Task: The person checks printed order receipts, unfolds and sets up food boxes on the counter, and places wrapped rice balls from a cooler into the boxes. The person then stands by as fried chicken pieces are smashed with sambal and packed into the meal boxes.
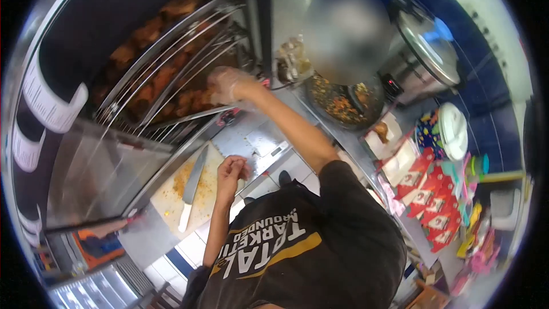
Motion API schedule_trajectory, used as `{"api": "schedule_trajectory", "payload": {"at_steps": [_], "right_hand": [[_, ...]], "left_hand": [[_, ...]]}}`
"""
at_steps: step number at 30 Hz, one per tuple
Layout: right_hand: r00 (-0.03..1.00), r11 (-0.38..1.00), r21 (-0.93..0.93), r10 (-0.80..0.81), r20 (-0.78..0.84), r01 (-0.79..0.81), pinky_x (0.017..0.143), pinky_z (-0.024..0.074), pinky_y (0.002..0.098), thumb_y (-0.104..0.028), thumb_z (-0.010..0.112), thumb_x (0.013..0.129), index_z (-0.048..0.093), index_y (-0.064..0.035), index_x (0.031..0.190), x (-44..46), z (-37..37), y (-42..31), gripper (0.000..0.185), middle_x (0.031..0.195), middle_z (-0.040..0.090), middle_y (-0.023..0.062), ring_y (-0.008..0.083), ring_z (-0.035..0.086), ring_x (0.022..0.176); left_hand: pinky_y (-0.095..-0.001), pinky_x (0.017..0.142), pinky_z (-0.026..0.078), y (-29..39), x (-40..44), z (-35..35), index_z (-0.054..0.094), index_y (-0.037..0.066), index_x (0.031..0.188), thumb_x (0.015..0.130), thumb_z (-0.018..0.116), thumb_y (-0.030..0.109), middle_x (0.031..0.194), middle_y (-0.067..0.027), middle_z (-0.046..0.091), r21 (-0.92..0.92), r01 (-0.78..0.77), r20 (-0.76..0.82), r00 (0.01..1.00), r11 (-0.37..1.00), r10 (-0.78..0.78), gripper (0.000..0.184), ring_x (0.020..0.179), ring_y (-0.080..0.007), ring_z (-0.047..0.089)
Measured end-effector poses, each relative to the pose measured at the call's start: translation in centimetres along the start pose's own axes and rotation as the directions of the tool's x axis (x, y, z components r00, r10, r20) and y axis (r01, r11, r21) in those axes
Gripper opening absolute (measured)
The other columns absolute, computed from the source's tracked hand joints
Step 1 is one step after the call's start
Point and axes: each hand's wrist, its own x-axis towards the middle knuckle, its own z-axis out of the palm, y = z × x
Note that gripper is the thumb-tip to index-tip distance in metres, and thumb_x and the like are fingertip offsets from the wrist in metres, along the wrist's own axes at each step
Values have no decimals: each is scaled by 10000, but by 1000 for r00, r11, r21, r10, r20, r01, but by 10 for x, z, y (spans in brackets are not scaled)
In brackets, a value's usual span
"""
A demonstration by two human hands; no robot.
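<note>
My right hand (227, 84), in a clear plastic glove, reaches into the front of a warming cabinet, beside browned meat pieces (151, 88) and wire racks (177, 40). Its fingers are blurred against the meat, so their grip is unclear. My left hand (233, 170) is bare, with fingers curled and nothing visible in them. It hovers by the right edge of a white cutting board (209, 194) covered with orange crumbs. A knife (196, 177) with a white handle lies across the board, touched by neither hand.
To the right are a wok of chopped food (337, 103), a steel cooker (426, 51), red printed boxes (437, 206) and a patterned container with a white lid (452, 131). The cabinet's transparent door (97, 171) hangs at the left. A blurred patch covers part of the counter.
</note>
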Motion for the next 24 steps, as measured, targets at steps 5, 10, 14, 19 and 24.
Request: {"api": "schedule_trajectory", "payload": {"at_steps": [5, 10, 14, 19, 24], "right_hand": [[654, 869, 493, 348, -672, 43, 860, 538, 419, -362, 760, 768, 705, -50, 1044, -117, -28, 27, 420, 1066, 698, 201, 373, 677, 966], [239, 513, 429, 803, -546, -744, 841, 522, 468, -362, 753, 786, 694, -13, 1038, -185, 11, 186, 435, 1048, 682, 274, 408, 674, 960], [311, 525, 398, 816, -487, -752, 856, 522, 480, -304, 702, 831, 604, 4, 1226, -211, 3, 208, 511, 1027, 682, 283, 429, 663, 987], [264, 297, -16, 820, -508, -955, 773, 580, 410, -125, 648, 844, 235, 118, 1495, -236, 2, 270, 808, 1008, 726, 202, 314, 725, 925], [345, 425, 54, 796, -498, -903, 809, 569, 459, -226, 654, 852, 369, 108, 1424, -239, 0, 274, 721, 1016, 698, 277, 381, 717, 907]], "left_hand": [[-245, 589, 488, -10, -9, -7, 630, 22, 1023, 1024, 534, 148, 814, -67, 666, -64, 79, -44, 996, 995, -82, 158, 629, -112, 591], [-243, 589, 486, -21, -11, -10, 628, 28, 998, 1025, 527, 139, 822, -63, 666, -107, 123, -18, 992, 987, -125, 153, 630, -112, 591], [-239, 588, 488, -22, -9, -10, 628, 35, 997, 1021, 537, 143, 826, -57, 669, -96, 174, 20, 985, 980, -173, 144, 637, -109, 597], [-234, 566, 488, -34, -9, -11, 635, 46, 1018, 1015, 563, 173, 822, -59, 676, -125, 179, 35, 984, 976, -176, 146, 627, -109, 611], [-237, 557, 481, -33, -14, -14, 635, 47, 1025, 1014, 561, 164, 821, -59, 675, -106, 209, 18, 978, 972, -208, 139, 623, -112, 612]]}}
